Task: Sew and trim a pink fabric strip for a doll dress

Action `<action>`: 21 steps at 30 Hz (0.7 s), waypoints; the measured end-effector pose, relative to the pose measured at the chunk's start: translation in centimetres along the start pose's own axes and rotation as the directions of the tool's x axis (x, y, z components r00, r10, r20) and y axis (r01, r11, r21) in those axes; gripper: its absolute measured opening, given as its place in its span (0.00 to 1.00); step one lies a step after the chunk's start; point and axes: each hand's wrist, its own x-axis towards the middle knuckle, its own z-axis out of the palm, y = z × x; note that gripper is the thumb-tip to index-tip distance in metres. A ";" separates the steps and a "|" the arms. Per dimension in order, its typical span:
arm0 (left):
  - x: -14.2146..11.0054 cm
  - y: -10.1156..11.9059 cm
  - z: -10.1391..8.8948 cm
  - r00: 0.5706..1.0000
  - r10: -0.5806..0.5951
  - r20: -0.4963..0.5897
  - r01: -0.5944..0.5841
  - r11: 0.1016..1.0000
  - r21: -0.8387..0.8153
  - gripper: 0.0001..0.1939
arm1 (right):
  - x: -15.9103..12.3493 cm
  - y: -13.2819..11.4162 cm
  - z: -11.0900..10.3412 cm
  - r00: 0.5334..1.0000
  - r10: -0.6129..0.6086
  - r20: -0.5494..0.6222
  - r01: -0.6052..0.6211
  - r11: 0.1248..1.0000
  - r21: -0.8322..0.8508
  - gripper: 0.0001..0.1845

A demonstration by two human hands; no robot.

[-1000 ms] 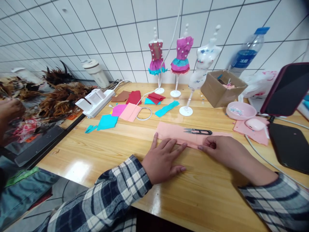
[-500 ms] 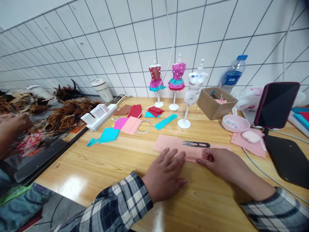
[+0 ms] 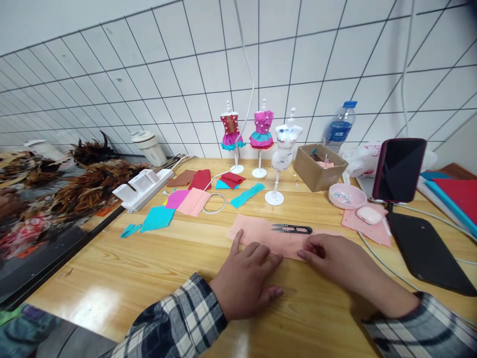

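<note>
A strip of pink fabric [image 3: 257, 231] lies flat on the wooden table, with black thread snips [image 3: 292, 228] resting on top of it. My left hand [image 3: 244, 281] is palm down at the strip's near edge. Its index finger stretches out onto the cloth, the other fingers are slightly bent, and the thumb sticks out to the right. At the right part of the near edge, my right hand [image 3: 335, 258] pinches the pink fabric between thumb and fingers. The cloth under that hand is partly hidden.
Three small dress-form stands, including a white one [image 3: 285, 154], are behind the strip. Fabric scraps [image 3: 158, 219] and a power strip [image 3: 145, 189] are left; a cardboard box [image 3: 320, 171], pink dish [image 3: 346, 196] and phone [image 3: 400, 169] right. A co-worker's hand [image 3: 9, 204] is far left, among feathers.
The view has shifted a little to the right. My left index finger has spread away from the others, which are more bent now. My right hand keeps its pinch; the snips stay on the cloth.
</note>
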 end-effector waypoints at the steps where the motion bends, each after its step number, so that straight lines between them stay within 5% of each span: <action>1: 0.0 0.0 0.2 1.000 -0.002 -0.008 0.002 1.000 0.010 0.27 | -0.4 0.2 -0.1 0.999 -0.040 -0.017 0.040 0.999 0.010 0.14; 9: 0.8 0.0 0.7 0.995 0.097 0.004 -0.097 0.992 0.082 0.23 | -1.2 2.3 0.7 0.988 -0.154 -0.027 0.155 0.986 0.068 0.04; 21: 1.5 1.4 0.9 1.000 0.003 0.001 -0.003 0.998 0.070 0.28 | -0.8 3.2 -0.5 0.989 -0.148 0.008 0.147 0.983 0.107 0.08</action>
